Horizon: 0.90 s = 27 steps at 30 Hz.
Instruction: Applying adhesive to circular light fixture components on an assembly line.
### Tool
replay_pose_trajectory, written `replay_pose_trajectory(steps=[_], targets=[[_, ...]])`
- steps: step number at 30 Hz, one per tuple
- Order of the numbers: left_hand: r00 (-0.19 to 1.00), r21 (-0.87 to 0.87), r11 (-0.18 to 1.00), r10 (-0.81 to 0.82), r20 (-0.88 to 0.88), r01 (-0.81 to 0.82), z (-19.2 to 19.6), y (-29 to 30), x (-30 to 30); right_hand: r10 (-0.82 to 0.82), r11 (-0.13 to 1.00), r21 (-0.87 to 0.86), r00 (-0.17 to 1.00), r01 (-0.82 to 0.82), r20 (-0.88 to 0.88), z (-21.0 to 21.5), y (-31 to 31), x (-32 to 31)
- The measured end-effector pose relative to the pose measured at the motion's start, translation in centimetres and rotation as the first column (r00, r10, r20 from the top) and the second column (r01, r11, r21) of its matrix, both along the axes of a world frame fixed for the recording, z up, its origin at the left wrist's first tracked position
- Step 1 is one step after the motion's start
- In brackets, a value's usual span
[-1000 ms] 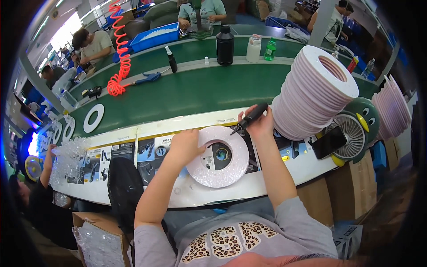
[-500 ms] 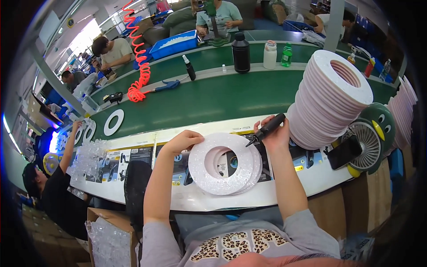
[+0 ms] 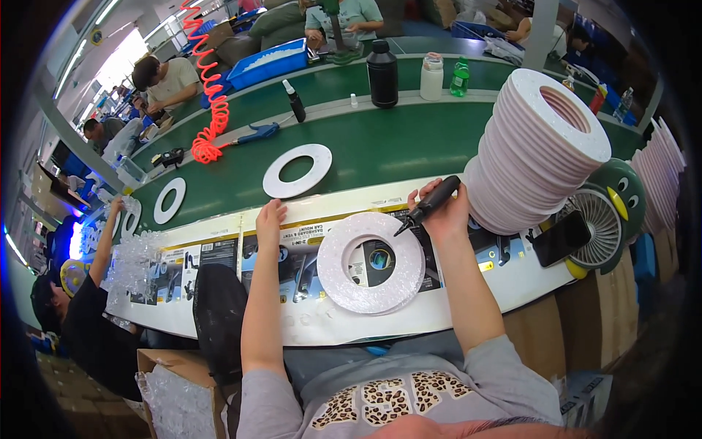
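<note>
In my right hand [image 3: 443,208] is a black-handled tool [image 3: 437,197] with a narrow, pointed tip, angled down to the left. Its tip sits over the upper right rim of a white speckled ring [image 3: 336,274], which lies flat on the white table atop at least one more ring. My left hand [image 3: 271,218] is raised at the table's far edge, fingers extended and holding nothing. Just beyond its fingertips, a flat white ring [image 3: 316,180] rests on the green belt; whether they touch I cannot tell.
A tall, leaning stack of white rings [image 3: 504,172] stands right, beside a phone [image 3: 561,238] and green fan [image 3: 613,192]. Bottles [image 3: 384,77] and an air gun [image 3: 256,133] on a red coiled hose line the belt. Clear plastic pieces [image 3: 135,271] lie left, near a co-worker [image 3: 99,329].
The top ring has gone from the table pile onto the green belt. My left hand moved left and away from the pile. My right hand keeps the tool, its tip now lower over the rings.
</note>
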<state>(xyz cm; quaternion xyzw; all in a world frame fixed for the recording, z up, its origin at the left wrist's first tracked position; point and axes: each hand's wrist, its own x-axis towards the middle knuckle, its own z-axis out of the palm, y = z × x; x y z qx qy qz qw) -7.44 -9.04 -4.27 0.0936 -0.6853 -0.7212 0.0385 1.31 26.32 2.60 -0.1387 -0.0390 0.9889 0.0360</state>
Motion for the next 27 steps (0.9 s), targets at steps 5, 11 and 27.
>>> replay_pose_trajectory(steps=[5, 11, 27], targets=[[0.964, -0.303, 0.953, -0.107, -0.242, 0.029, -0.4, 0.6, 0.7, -0.015, 1.000, 0.024, 0.998, 0.014, 0.056, 0.2, -0.7, -0.1], [0.937, -0.795, 0.606, -0.273, -0.220, -0.010, 0.8, 1.6, 1.2, -0.009, 0.998, 0.067, 0.999, 0.006, 0.040, -0.1, -0.9, -0.2], [0.863, -0.793, 0.558, -0.248, -0.440, -0.244, 1.1, 2.1, 3.1, 0.007, 0.996, 0.091, 0.996, -0.015, 0.087, 0.4, -1.4, -0.1]])
